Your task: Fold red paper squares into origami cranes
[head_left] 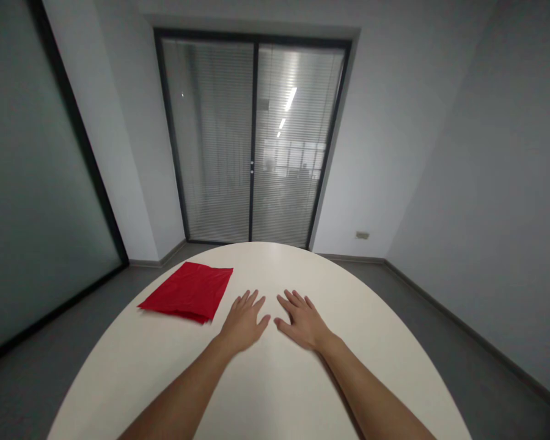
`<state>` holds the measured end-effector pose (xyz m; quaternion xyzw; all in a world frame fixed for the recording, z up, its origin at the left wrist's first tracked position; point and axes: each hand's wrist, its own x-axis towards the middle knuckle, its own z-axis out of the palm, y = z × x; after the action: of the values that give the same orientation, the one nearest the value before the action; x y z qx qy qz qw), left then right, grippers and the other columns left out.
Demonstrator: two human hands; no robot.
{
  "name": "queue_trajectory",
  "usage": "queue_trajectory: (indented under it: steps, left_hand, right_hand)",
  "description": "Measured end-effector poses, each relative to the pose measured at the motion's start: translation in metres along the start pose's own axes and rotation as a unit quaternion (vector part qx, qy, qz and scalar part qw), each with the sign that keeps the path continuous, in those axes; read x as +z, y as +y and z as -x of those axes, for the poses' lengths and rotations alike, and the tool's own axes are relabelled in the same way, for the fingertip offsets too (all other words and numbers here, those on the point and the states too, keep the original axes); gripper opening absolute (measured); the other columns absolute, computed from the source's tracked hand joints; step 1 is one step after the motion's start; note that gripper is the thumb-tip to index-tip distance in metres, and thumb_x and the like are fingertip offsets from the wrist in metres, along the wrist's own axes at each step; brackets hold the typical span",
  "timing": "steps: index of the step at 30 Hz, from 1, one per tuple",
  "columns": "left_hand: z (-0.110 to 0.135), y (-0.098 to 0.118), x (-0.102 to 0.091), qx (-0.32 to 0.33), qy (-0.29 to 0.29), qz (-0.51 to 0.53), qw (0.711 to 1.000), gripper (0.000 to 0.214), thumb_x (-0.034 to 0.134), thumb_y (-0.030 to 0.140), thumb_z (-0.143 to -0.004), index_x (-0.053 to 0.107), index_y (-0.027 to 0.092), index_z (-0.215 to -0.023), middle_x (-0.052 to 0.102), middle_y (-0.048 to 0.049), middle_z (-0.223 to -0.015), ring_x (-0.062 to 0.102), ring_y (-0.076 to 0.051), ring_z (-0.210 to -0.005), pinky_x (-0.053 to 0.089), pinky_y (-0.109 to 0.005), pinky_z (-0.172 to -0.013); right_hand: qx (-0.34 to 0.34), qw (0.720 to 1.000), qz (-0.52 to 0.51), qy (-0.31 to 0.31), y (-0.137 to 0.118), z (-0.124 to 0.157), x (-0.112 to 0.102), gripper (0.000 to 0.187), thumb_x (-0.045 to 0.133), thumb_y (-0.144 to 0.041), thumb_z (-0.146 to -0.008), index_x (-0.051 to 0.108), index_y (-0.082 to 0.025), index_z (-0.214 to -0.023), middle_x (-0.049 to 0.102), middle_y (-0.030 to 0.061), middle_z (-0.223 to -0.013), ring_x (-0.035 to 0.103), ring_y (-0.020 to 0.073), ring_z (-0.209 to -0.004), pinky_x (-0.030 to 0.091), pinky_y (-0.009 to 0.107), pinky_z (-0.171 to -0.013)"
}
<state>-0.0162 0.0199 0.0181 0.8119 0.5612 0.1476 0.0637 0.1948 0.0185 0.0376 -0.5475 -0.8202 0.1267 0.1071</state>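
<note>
My left hand (244,321) rests palm down on the pale round table (266,391), its fingers spread and nothing held. To its right, my right hand (301,319) lies the same way, fingers apart and thumb pointing toward the left one. A small gap separates the two thumbs. Just left of my left hand sits a flat, folded red sheet (187,291) with a thin, slightly creased, shiny surface. It looks like plastic or fabric; I cannot tell which. Neither hand touches it.
The table's curved edge runs around the hands. Beyond it stands a dark-framed glass door or window (252,140) with blinds. A wall socket (362,235) is low on the back wall. A frosted glass panel (36,183) fills the left side, with grey floor below.
</note>
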Motion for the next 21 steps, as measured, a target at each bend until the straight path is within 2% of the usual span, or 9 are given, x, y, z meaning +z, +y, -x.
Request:
queue_trajectory:
  steps: [5, 7, 10, 13, 16, 18, 21]
  left_hand:
    - [0.001, 0.002, 0.001, -0.004, 0.013, 0.005, 1.000, 0.058, 0.043, 0.047, -0.097, 0.047, 0.020, -0.148, 0.038, -0.0102, -0.159, 0.030, -0.031, -0.149, 0.024, -0.049, -0.121]
    - [0.000, 0.003, -0.004, -0.006, 0.042, 0.003, 0.999, 0.054, 0.044, 0.044, -0.097, 0.052, 0.019, -0.144, 0.044, -0.0097, -0.156, 0.036, -0.029, -0.146, 0.026, -0.046, -0.121]
    - [-0.004, -0.001, -0.021, -0.020, 0.116, -0.019, 0.993, 0.043, 0.043, 0.034, -0.097, 0.062, 0.019, -0.133, 0.053, -0.0093, -0.149, 0.044, -0.027, -0.139, 0.028, -0.043, -0.120]
    - [-0.007, -0.016, -0.039, -0.098, 0.162, -0.064, 0.980, 0.044, 0.048, 0.030, -0.094, 0.059, 0.020, -0.136, 0.048, -0.0112, -0.152, 0.041, -0.030, -0.141, 0.028, -0.046, -0.118]
    - [-0.005, -0.038, -0.043, -0.193, 0.158, -0.126, 0.960, 0.056, 0.055, 0.031, -0.089, 0.052, 0.018, -0.143, 0.038, -0.0147, -0.159, 0.034, -0.038, -0.144, 0.028, -0.055, -0.116]
    - [-0.001, -0.051, -0.040, -0.241, 0.143, -0.144, 0.949, 0.053, 0.051, 0.030, -0.090, 0.054, 0.018, -0.141, 0.040, -0.0160, -0.157, 0.039, -0.040, -0.140, 0.034, -0.058, -0.111]
    - [0.003, -0.064, -0.035, -0.248, 0.135, -0.125, 0.951, 0.048, 0.044, 0.026, -0.092, 0.058, 0.014, -0.137, 0.051, -0.0174, -0.149, 0.053, -0.034, -0.130, 0.044, -0.049, -0.104]
  right_hand:
    - [0.001, 1.000, 0.000, -0.001, 0.000, 0.000, 0.000, 0.073, 0.047, -0.060, -0.093, 0.034, -0.024, -0.156, 0.021, 0.0099, -0.165, 0.014, 0.0320, -0.153, 0.008, 0.053, -0.122]
    - [0.002, 1.000, 0.000, 0.000, -0.001, 0.000, 0.000, 0.073, 0.046, -0.060, -0.093, 0.035, -0.024, -0.156, 0.021, 0.0098, -0.165, 0.014, 0.0318, -0.153, 0.008, 0.053, -0.122]
    - [0.001, 1.000, 0.002, 0.001, -0.001, 0.000, 0.000, 0.073, 0.046, -0.061, -0.093, 0.036, -0.023, -0.155, 0.022, 0.0102, -0.165, 0.015, 0.0325, -0.153, 0.009, 0.053, -0.122]
    - [0.000, 1.000, 0.000, -0.002, -0.001, 0.001, -0.001, 0.074, 0.045, -0.062, -0.093, 0.036, -0.022, -0.155, 0.022, 0.0106, -0.165, 0.015, 0.0330, -0.153, 0.009, 0.054, -0.122]
    - [-0.003, 1.000, -0.003, -0.004, 0.001, 0.001, -0.001, 0.075, 0.044, -0.064, -0.094, 0.035, -0.023, -0.155, 0.022, 0.0104, -0.165, 0.014, 0.0326, -0.153, 0.008, 0.054, -0.122]
    - [-0.006, 1.000, -0.004, -0.003, 0.001, 0.002, -0.001, 0.075, 0.044, -0.064, -0.094, 0.035, -0.023, -0.156, 0.022, 0.0102, -0.165, 0.014, 0.0323, -0.153, 0.008, 0.054, -0.122]
    - [-0.006, 1.000, -0.006, -0.001, 0.002, 0.003, -0.001, 0.075, 0.044, -0.065, -0.094, 0.036, -0.023, -0.155, 0.023, 0.0102, -0.165, 0.015, 0.0322, -0.153, 0.009, 0.053, -0.122]
